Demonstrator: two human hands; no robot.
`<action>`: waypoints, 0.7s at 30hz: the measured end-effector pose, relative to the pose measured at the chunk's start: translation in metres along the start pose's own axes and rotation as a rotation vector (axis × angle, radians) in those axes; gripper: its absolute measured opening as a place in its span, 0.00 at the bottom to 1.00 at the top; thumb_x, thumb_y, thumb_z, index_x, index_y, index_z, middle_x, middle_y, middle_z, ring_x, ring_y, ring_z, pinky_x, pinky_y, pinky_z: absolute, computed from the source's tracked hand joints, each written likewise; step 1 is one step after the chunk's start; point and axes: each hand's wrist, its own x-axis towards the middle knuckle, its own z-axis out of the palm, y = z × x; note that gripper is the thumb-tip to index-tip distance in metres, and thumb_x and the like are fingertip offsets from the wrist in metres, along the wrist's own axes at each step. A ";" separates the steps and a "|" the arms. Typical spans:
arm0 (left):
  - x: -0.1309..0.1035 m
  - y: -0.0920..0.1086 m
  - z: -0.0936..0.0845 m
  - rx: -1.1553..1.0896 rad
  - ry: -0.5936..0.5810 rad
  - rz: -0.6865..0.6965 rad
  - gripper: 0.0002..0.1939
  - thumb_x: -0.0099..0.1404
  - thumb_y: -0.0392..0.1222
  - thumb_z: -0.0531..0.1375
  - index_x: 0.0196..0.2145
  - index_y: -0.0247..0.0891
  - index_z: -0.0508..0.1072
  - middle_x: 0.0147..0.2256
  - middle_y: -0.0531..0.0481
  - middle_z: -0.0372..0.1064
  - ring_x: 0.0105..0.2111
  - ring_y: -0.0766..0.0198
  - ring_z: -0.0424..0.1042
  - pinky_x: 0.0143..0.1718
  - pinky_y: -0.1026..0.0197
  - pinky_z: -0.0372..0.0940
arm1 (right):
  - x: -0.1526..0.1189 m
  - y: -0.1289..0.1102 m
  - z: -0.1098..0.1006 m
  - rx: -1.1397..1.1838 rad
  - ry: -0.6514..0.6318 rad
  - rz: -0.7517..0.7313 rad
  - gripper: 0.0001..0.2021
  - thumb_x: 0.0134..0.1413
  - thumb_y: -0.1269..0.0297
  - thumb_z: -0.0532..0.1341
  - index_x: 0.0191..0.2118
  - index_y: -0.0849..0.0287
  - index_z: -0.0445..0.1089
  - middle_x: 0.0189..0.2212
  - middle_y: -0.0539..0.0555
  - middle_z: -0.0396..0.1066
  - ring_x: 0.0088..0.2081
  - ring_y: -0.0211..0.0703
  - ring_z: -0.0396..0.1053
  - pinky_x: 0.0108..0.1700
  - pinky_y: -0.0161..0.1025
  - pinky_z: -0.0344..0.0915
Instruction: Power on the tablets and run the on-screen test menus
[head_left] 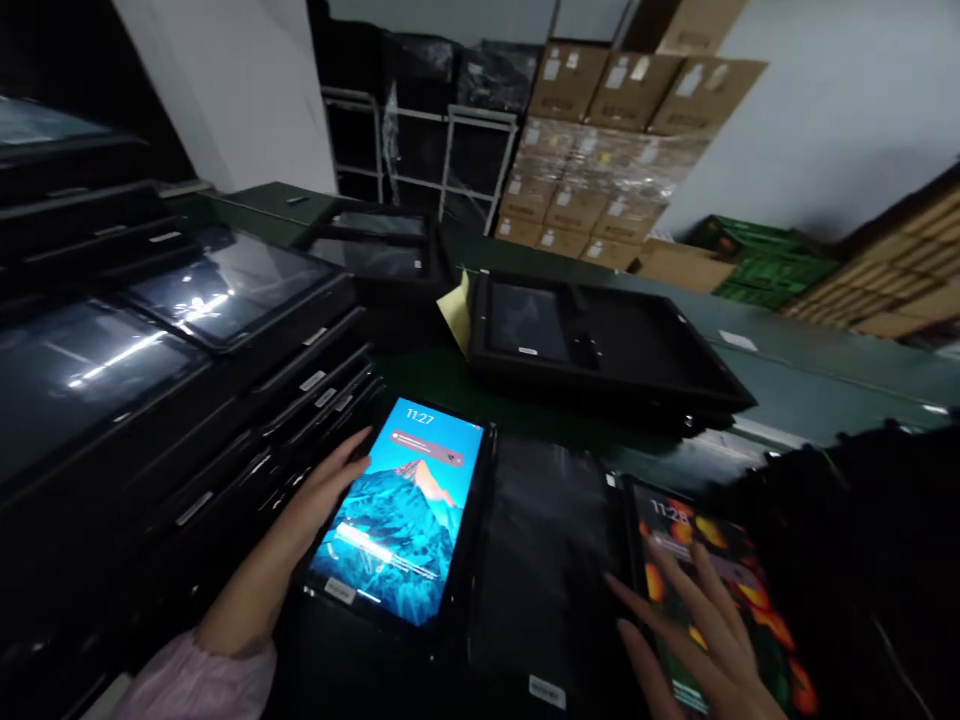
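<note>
A lit tablet (397, 510) with a blue mountain wallpaper lies before me, its clock reading 11:27. My left hand (330, 485) rests along its left edge, fingers stretched out and touching the side. Beside it on the right is a dark-screened tablet (544, 570) with a small white label at its lower end. Farther right, another lit tablet (660, 570) shows an orange and red wallpaper and 11:28. My right hand (701, 630) is spread over this one, partly covering its screen; whether the fingertips touch the glass I cannot tell.
Stacked black trays (300, 370) holding tablets rise on the left. Behind the lit tablets stands a black tray (637, 340) with one tablet in it, beside a yellow paper (456, 312). Cardboard boxes (577, 190) and green crates (765, 260) are at the back. Dark material fills the right.
</note>
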 end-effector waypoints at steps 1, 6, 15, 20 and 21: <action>0.000 -0.001 0.000 -0.086 0.016 -0.040 0.35 0.65 0.56 0.59 0.66 0.39 0.63 0.62 0.42 0.67 0.61 0.45 0.67 0.60 0.45 0.66 | 0.001 -0.002 0.001 -0.019 -0.010 -0.041 0.16 0.65 0.60 0.57 0.56 0.43 0.73 0.71 0.45 0.51 0.72 0.70 0.44 0.60 0.73 0.66; 0.010 0.002 -0.001 -0.282 0.072 -0.163 0.35 0.55 0.51 0.70 0.60 0.44 0.72 0.58 0.47 0.72 0.61 0.44 0.66 0.64 0.43 0.61 | 0.005 -0.008 0.007 -0.076 -0.024 -0.119 0.15 0.66 0.64 0.57 0.53 0.47 0.75 0.71 0.48 0.51 0.72 0.67 0.45 0.56 0.65 0.73; 0.012 0.009 0.004 -0.186 0.134 -0.215 0.41 0.47 0.52 0.75 0.60 0.51 0.73 0.63 0.52 0.65 0.63 0.42 0.63 0.48 0.57 0.75 | 0.026 -0.018 0.009 -0.057 0.058 -0.059 0.13 0.67 0.67 0.58 0.53 0.54 0.74 0.68 0.56 0.58 0.73 0.60 0.44 0.58 0.61 0.73; 0.018 0.010 0.002 -0.184 0.115 -0.242 0.38 0.49 0.50 0.74 0.59 0.54 0.73 0.60 0.57 0.70 0.62 0.52 0.67 0.49 0.65 0.72 | 0.034 -0.024 0.005 -0.041 0.024 -0.062 0.11 0.67 0.67 0.58 0.50 0.56 0.75 0.68 0.57 0.58 0.74 0.59 0.39 0.59 0.57 0.72; 0.018 0.009 0.002 -0.196 0.101 -0.252 0.39 0.50 0.50 0.73 0.60 0.54 0.72 0.60 0.57 0.70 0.62 0.53 0.67 0.50 0.65 0.71 | 0.034 -0.025 0.005 -0.043 0.011 -0.062 0.11 0.67 0.67 0.58 0.50 0.56 0.75 0.68 0.57 0.58 0.74 0.59 0.38 0.59 0.57 0.72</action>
